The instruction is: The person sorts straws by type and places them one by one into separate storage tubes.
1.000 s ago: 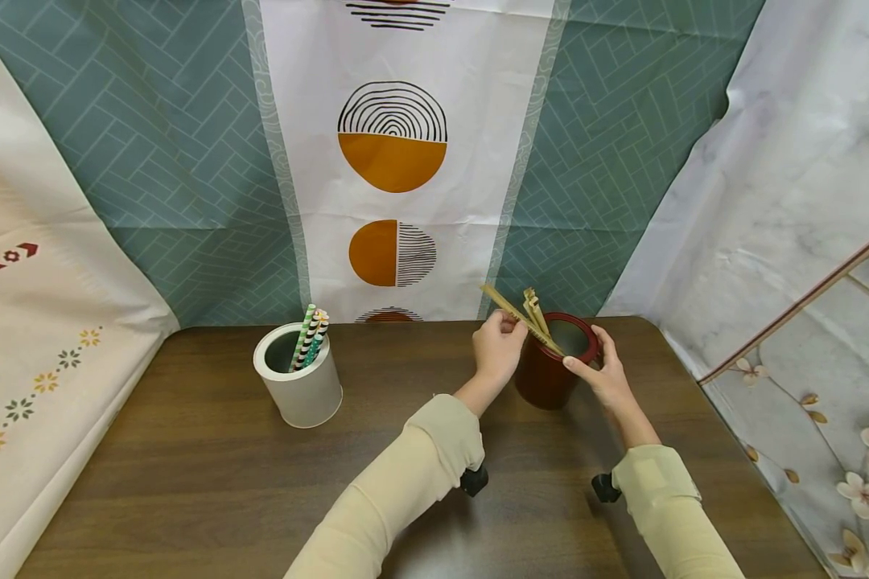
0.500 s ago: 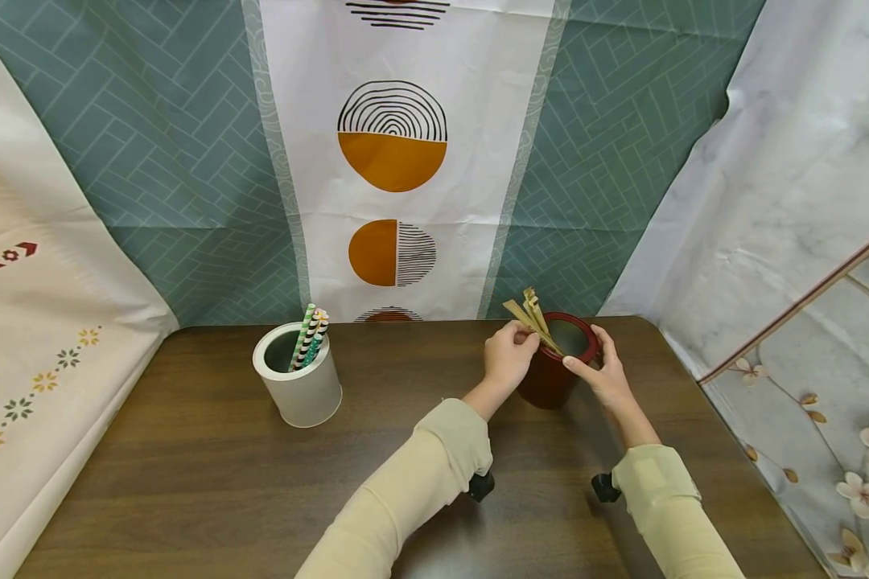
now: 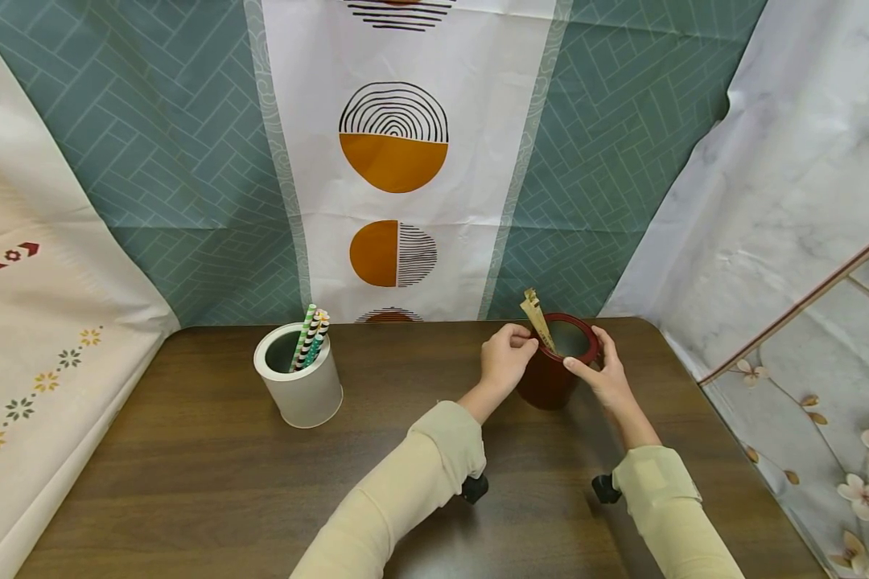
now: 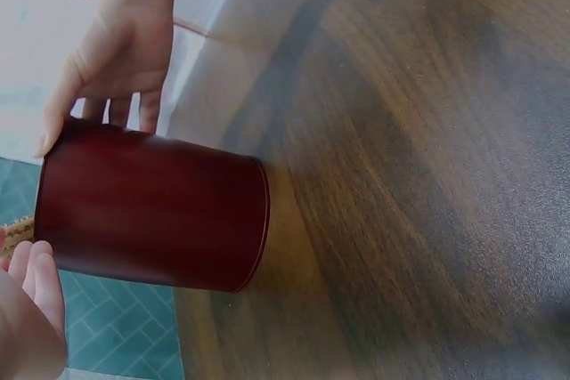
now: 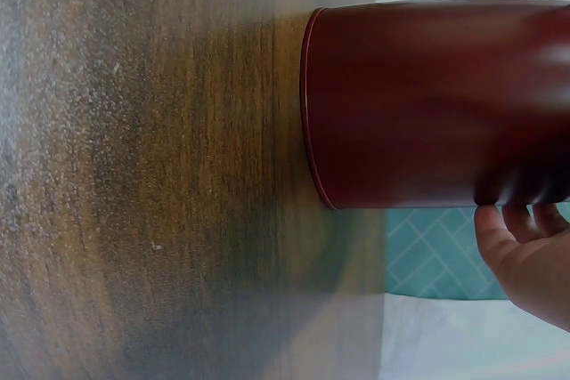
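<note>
A dark red cylindrical holder [image 3: 546, 378] stands upright on the table, with several tan straw-like sticks [image 3: 538, 318] leaning out of its left side. The person's right hand [image 3: 611, 382] grips its right side, thumb at the near rim. In the right wrist view that hand's fingers [image 5: 512, 233] press against the wall of the holder. The left hand [image 3: 505, 358] is at the left rim, right beside the sticks, with bent fingers. From the left wrist view, its fingers [image 4: 40, 273] lie close to the rim and a tan stick [image 4: 18, 236]. Whether they pinch anything is hidden.
A white cylindrical holder [image 3: 300, 394] with several patterned paper straws [image 3: 310, 338] stands at the back left of the brown wooden table [image 3: 210, 482]. Behind hangs a green and white patterned cloth [image 3: 420, 161]. Pale cloths flank both sides.
The left hand has carried a separate tan stick rightward to the red holder. That stick no longer projects leftward on its own; only the bundle shows. The right hand has stayed put.
</note>
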Demonstrator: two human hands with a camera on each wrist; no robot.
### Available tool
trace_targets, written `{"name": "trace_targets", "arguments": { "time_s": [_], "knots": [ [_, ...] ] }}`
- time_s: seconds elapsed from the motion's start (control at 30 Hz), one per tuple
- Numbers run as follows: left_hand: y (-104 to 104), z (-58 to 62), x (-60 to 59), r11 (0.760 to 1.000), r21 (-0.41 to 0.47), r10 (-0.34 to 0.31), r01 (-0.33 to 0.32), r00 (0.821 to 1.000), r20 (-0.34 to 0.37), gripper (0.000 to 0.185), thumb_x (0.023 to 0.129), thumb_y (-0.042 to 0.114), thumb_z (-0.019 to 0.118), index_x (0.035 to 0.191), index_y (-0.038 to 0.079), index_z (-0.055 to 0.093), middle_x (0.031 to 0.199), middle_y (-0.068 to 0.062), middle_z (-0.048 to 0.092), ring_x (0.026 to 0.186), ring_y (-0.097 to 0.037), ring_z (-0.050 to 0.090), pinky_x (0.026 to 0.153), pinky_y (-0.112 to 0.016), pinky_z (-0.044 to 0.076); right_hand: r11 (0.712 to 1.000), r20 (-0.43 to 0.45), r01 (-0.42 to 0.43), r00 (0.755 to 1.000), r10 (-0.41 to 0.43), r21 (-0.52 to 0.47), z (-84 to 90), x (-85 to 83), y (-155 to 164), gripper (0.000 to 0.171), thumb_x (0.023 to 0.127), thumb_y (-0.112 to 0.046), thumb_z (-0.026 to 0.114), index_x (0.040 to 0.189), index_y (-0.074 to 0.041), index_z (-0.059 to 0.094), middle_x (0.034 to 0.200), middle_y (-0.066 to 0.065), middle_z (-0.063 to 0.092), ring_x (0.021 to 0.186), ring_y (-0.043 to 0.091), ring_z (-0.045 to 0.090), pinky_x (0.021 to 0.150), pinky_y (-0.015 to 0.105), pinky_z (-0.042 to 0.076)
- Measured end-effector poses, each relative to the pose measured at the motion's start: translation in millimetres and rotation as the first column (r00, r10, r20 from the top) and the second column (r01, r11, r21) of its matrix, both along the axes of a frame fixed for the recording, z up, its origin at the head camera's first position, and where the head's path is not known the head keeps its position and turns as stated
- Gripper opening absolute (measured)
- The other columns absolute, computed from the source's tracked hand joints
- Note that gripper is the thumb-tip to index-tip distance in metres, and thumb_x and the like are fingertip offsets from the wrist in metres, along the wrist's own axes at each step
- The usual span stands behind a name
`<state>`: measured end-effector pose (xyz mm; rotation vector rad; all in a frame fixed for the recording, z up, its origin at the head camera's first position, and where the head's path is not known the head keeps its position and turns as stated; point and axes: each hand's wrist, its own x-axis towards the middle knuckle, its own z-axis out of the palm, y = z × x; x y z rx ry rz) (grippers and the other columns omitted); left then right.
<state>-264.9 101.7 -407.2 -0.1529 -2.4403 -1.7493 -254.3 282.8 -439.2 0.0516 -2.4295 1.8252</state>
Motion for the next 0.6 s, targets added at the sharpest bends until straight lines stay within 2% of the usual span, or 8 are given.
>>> {"name": "trace_targets", "arguments": {
  "time_s": [0.33,0.6],
  "knots": [
    [-10,-4.4,1.8,0.999,0.039,0.025,-0.024,1.0,-0.014,0.012,0.081,0.019,0.062,0.088,0.01,0.063,0.08,-0.003,0.068,0.073,-0.012,0.065,0.06,-0.018,0.047,1.0,0.031,0.012,0.999,-0.012,-0.002,4.1,3.9,-3,0.076,0.083,-0.014,0.059,0.141,-0.011,0.01,0.143,0.015,0.019,0.126,0.026,0.025,0.077,0.004,0.033],
    [-33,-17.2,2.9,0.995,0.087,0.04,-0.039,0.999,-0.015,0.015,0.08,0.021,0.062,0.09,0.009,0.063,0.082,-0.002,0.067,0.072,-0.011,0.064,0.06,-0.019,0.046,1.0,0.03,0.02,0.999,-0.02,-0.016,1.0,1.7,-3,0.076,0.083,-0.015,0.06,0.141,-0.01,0.011,0.142,0.014,0.021,0.123,0.022,0.028,0.078,0.005,0.034]
  ]
}}
